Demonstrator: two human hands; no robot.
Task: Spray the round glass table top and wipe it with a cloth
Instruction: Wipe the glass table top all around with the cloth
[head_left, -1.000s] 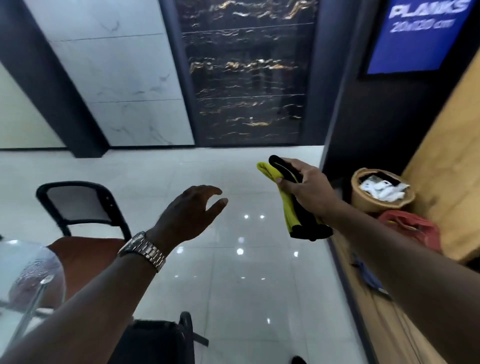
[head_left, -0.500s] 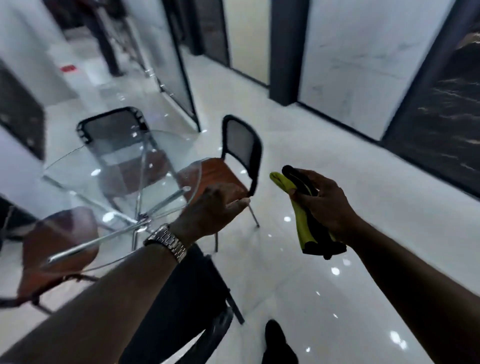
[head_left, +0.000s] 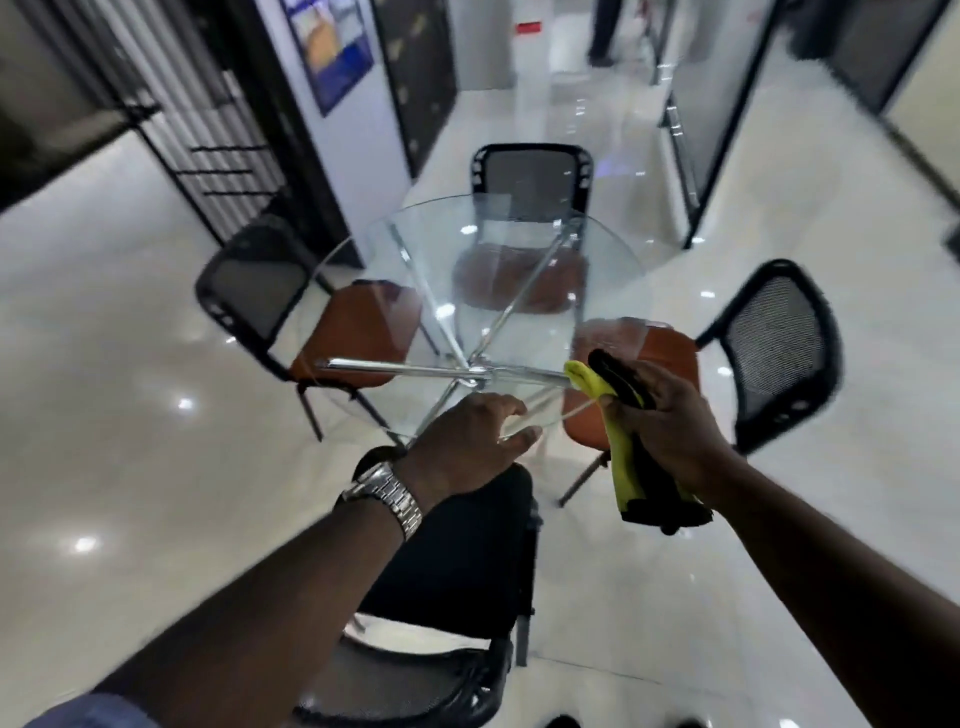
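Round glass table top (head_left: 441, 244) sits mid-frame, slightly above centre, clear, with crossed chrome legs (head_left: 395, 368) visible through it. Its near edge is right at my hands. Cloth (head_left: 618, 467) is yellow, bunched with a black part I can't identify, lower right of centre. Its top end pokes up over the near right edge of the glass and the rest hangs down below my fist. Right hand (head_left: 670, 431) grips the cloth, fingers and thumb wrapped tight around it. Left hand (head_left: 467, 452) is just left of it at the near rim, palm down, fingers loosely curled, thumb out, holding nothing. Can't tell if the fingertips touch the glass. Metal wristwatch (head_left: 387, 496) on the left wrist. Four mesh-back chairs with brown seats ring the table: far chair (head_left: 530, 176) at top centre, left chair (head_left: 260, 291), right chair (head_left: 779, 353), near chair (head_left: 457, 571) below my left forearm with its seat hidden. Glossy white floor (head_left: 130, 467) all around, with light spots on it. Blue poster (head_left: 332, 47) on the wall at upper left, dark panels next to it. Blurry legs of a person (head_left: 602, 31) at the top edge.
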